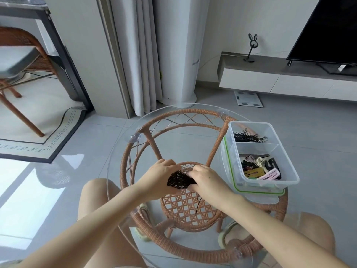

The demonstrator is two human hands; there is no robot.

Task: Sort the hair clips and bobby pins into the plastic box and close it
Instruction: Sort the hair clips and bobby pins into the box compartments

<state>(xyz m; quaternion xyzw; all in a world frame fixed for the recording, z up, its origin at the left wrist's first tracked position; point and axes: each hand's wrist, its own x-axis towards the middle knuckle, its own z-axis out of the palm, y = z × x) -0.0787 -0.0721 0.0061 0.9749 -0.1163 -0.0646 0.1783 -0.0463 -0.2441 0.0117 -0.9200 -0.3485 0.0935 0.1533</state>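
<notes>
over the glass table (116,146) the left hand (161,176) and right hand (204,180) meet, both curled round one black bundle of bobby pins (178,179); just right, the open plastic box (286,165) holds hair clips (258,168) in its near compartment, loose pins (249,136) in the far one

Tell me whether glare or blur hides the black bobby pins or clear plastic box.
Head view: window glare sits on the glossy grey floor at left, off the work; the bundle of black bobby pins gripped by left hand and right hand looks slightly soft; the clear divided plastic box is readable; same view: wide-angle bowing bends lines near the edges.
</notes>
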